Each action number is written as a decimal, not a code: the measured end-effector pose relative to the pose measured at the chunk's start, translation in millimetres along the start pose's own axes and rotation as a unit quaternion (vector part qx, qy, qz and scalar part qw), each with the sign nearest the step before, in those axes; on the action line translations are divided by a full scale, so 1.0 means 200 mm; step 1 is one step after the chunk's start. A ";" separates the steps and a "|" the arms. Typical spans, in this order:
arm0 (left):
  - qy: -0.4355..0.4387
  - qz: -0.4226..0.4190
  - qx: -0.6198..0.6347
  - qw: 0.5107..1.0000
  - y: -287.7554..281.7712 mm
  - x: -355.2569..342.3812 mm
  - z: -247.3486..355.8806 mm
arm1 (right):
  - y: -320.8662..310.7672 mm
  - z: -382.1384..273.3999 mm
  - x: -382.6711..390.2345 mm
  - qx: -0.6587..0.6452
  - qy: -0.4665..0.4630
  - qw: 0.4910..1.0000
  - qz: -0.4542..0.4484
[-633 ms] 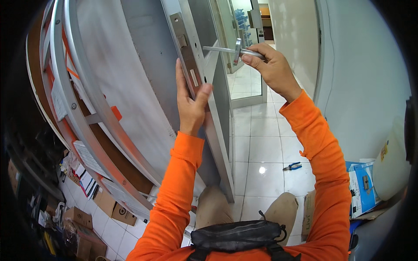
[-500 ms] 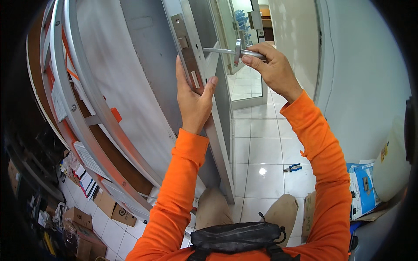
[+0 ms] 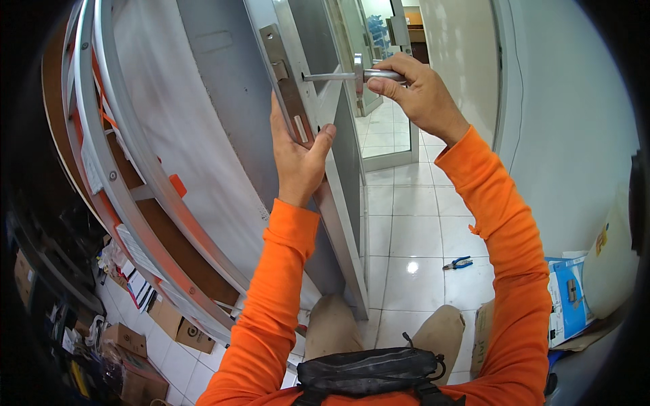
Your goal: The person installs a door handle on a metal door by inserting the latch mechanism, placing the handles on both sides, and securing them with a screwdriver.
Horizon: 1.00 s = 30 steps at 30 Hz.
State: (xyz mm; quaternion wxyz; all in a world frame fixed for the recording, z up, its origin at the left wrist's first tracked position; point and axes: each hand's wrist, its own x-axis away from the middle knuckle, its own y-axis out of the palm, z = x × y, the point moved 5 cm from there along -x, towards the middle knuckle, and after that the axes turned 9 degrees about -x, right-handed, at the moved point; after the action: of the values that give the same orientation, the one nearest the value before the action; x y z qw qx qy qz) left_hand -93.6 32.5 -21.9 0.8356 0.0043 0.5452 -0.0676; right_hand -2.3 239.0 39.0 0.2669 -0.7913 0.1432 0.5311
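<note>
A grey metal-framed door [image 3: 338,220] stands edge-on before me. A mortise lock [image 3: 287,95] is set in its edge, latch bolt sticking out. Just below the latch, my left hand [image 3: 298,162] wraps round the door edge, thumb on the right side and fingers on the left. My right hand [image 3: 426,95] pinches the grip of a silver lever door handle [image 3: 359,76] from the right. The handle's long square spindle points left, its tip at a small hole in the door's frame face. Whether the tip has entered the hole is hard to tell.
An aluminium ladder [image 3: 128,162] leans along the left, with cardboard boxes [image 3: 179,325] below it. Blue-handled pliers [image 3: 458,263] lie on the white tiled floor. A blue package [image 3: 570,298] with a small metal piece on it sits at right. A glass door [image 3: 389,128] stands beyond.
My right hand has moved left with the handle, bringing the spindle tip to the hole in the door. My left hand keeps its hold; the view has shifted slightly.
</note>
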 end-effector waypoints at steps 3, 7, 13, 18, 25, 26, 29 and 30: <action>0.023 0.004 -0.035 0.999 -0.02 -0.02 0.01 | -0.02 -0.01 -0.05 0.011 0.004 1.000 -0.018; -0.006 0.028 -0.017 0.999 -0.01 -0.02 0.06 | -0.03 -0.05 -0.08 0.028 -0.004 0.999 -0.042; 0.038 0.036 -0.040 0.998 0.01 -0.02 0.01 | 0.00 0.10 -0.05 -0.046 0.044 0.996 -0.065; 0.040 0.027 -0.023 0.999 0.00 -0.02 0.00 | 0.07 0.16 -0.01 -0.130 0.103 0.983 -0.079; 0.034 0.019 -0.019 0.999 0.00 -0.02 0.00 | 0.00 0.00 -0.10 0.008 -0.016 0.998 -0.054; 0.035 0.021 -0.026 0.999 0.00 -0.02 0.00 | -0.01 -0.03 -0.11 0.057 -0.035 0.996 -0.056; -0.002 0.004 0.053 0.999 0.01 -0.01 0.00 | -0.01 -0.01 -0.14 0.033 -0.031 0.996 -0.081; 0.002 0.009 0.038 0.999 0.00 -0.01 -0.01 | -0.01 -0.01 -0.15 0.032 -0.030 0.996 -0.081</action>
State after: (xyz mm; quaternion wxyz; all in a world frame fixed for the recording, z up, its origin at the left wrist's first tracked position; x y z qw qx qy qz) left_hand -96.3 33.5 -20.1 0.8341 0.0411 0.5442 -0.0802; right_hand -12.0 237.5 68.1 0.3384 -0.7749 0.0871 0.5267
